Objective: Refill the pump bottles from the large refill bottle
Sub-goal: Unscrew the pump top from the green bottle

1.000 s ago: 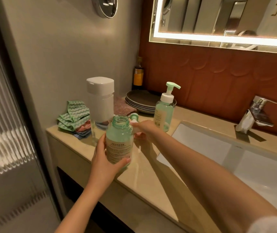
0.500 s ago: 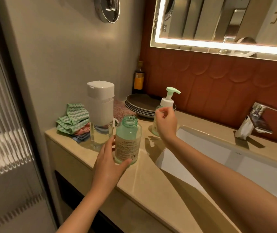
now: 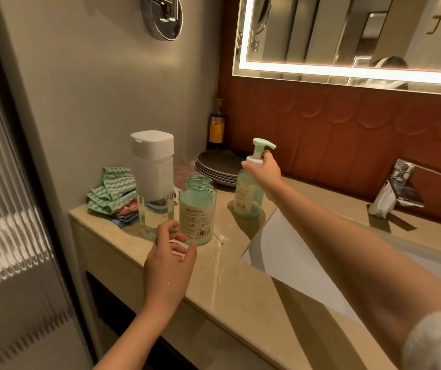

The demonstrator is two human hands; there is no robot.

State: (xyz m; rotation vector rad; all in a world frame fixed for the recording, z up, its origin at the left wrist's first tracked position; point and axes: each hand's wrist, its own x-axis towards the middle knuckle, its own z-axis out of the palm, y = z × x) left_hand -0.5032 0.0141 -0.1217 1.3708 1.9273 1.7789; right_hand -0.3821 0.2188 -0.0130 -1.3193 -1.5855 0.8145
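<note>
An uncapped green bottle [image 3: 197, 209] with a white label stands upright on the beige counter [image 3: 230, 279]. My left hand [image 3: 170, 260] hovers just in front of it, fingers loosely spread, holding nothing. Further back stands a green pump bottle [image 3: 248, 193] with a white collar and mint pump head. My right hand [image 3: 263, 170] grips its white collar just under the pump head. A tall clear bottle with a big white cap [image 3: 153, 182] stands left of the uncapped bottle.
Folded green and pink cloths [image 3: 112, 196] lie at the counter's back left. A stack of dark plates [image 3: 220, 166] and a dark sauce bottle [image 3: 216, 126] sit by the wall. The white sink basin [image 3: 307, 252] and chrome tap [image 3: 401, 185] lie to the right.
My left hand set the uncapped bottle down on the counter and let go of it. My right hand moved from beside that bottle to the pump bottle and took hold of its collar.
</note>
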